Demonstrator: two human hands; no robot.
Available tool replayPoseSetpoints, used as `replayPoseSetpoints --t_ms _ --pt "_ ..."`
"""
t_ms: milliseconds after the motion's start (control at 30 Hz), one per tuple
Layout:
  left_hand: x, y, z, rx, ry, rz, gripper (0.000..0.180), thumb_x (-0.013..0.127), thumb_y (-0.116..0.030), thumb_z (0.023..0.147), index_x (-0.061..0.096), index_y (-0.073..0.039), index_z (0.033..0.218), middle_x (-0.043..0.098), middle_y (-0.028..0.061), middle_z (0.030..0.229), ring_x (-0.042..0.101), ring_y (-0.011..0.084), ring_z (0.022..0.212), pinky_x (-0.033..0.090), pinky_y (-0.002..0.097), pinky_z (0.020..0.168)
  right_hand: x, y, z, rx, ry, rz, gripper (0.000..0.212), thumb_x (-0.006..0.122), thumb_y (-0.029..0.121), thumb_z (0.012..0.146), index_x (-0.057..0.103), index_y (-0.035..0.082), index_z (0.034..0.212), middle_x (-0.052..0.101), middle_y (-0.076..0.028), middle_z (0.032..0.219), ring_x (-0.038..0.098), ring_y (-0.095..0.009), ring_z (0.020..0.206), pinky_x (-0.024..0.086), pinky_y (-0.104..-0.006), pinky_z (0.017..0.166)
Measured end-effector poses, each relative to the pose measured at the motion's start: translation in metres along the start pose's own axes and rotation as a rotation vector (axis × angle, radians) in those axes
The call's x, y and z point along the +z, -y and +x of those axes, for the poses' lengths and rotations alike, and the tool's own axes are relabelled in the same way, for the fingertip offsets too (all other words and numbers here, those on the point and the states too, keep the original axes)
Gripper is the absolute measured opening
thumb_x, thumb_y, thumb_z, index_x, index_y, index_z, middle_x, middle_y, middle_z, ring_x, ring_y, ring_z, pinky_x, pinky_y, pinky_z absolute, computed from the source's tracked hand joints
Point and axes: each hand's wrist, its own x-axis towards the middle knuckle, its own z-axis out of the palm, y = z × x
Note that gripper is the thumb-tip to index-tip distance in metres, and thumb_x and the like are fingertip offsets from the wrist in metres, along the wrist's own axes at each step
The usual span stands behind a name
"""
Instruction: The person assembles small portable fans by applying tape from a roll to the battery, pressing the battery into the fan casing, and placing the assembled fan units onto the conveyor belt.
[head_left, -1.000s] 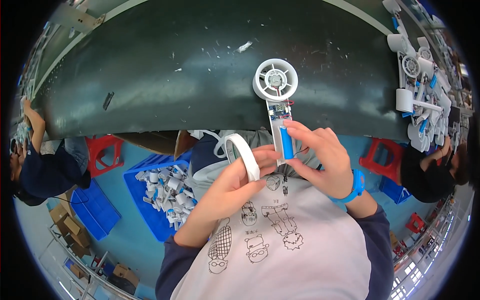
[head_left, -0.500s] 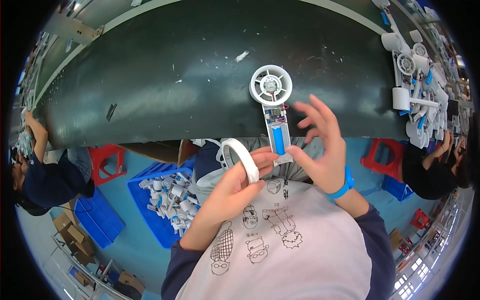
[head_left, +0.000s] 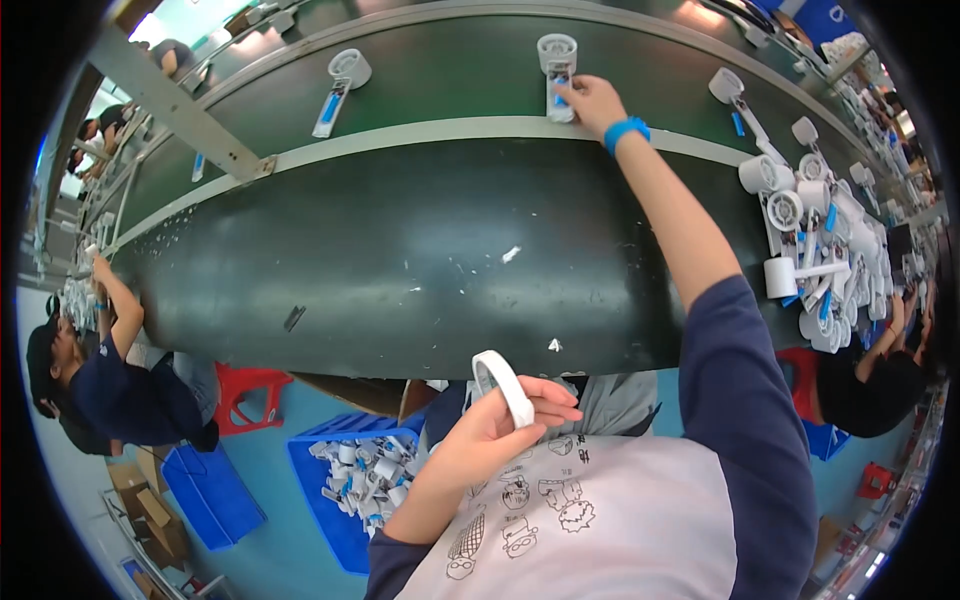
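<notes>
Stretched far ahead over the green belt (head_left: 440, 90), my right hand (head_left: 594, 104) has its fingers closed at the handle of a white handheld fan (head_left: 557, 50). The handle is uncovered, with a blue battery inside, and the round fan head points away from me. Part of the handle is hidden by my fingers. Close to my body, my left hand (head_left: 485, 437) holds a roll of white tape (head_left: 503, 384), the ring hanging around the base of its fingers and its fingertips stretched to the right.
A second handheld fan (head_left: 350, 68) lies on the belt to the left. Many fan parts (head_left: 825, 235) are heaped on the right of the dark tabletop (head_left: 440, 300). A blue bin (head_left: 320, 510) of white parts stands below at left. Co-workers sit on both sides.
My right hand has carried the fan from near my lap away to the far belt. My left hand still has the tape but no longer touches the fan. The view has tilted up.
</notes>
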Motion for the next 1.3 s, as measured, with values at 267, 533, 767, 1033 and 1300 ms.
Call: replayPoseSetpoints --t_ms 267,533,767,1033,1300 --pt "0.006 -0.038 0.01 -0.006 0.096 -0.345 0.035 0.053 0.004 0.081 0.052 0.006 0.115 0.057 0.0221 0.116 0.061 0.0338 0.107 0.048 0.0403 0.094 0.036 0.135 -0.194 -0.358 0.83 0.532 0.048 0.035 0.038 0.1 0.055 -0.001 0.122 0.064 -0.007 0.087 0.057 -0.014 0.083 0.044 -0.0299 0.079" --pt "0.013 -0.034 0.015 0.286 0.55 0.557 0.033 0.052 0.001 0.087 0.048 0.007 0.12 0.063 0.0156 0.109 0.062 0.03 0.103 0.048 0.0386 0.089 -0.008 0.177 -0.27 0.109 0.622 0.799 0.016 0.041 0.011 0.095 0.05 0.0 0.104 0.039 0.004 0.05 0.029 -0.003 0.043 0.024 -0.0223 0.044" --pt "0.036 -0.019 0.016 0.5 0.447 0.848 0.041 0.051 0.004 0.087 0.041 0.005 0.127 0.06 0.0177 0.117 0.058 0.0322 0.107 0.047 0.0382 0.09 0.0 0.163 -0.275 0.331 0.686 1.15 0.015 0.043 0.013 0.097 0.048 0.001 0.105 0.035 0.005 0.047 0.026 -0.004 0.041 0.022 -0.0232 0.043" --pt "0.032 -0.035 0.033 -0.114 0.617 0.086 0.036 0.048 -0.001 0.092 0.042 0.008 0.126 0.064 0.0182 0.109 0.062 0.0244 0.099 0.046 0.0367 0.09 -0.009 0.156 -0.273 0.181 0.577 0.94 0.016 0.044 0.013 0.096 0.049 0.002 0.106 0.04 0.005 0.052 0.03 -0.003 0.042 0.023 -0.0201 0.043" --pt "0.009 -0.013 0.039 0.064 0.413 -0.061 0.012 0.046 0.002 0.091 0.048 0.0 0.103 0.064 0.019 0.082 0.051 0.0121 0.06 0.039 0.0253 0.053 -0.039 0.073 -0.14 -0.371 0.258 0.054 0.025 0.053 0.02 0.092 0.058 0.0 0.106 0.065 -0.009 0.092 0.062 -0.02 0.088 0.049 -0.0339 0.083"
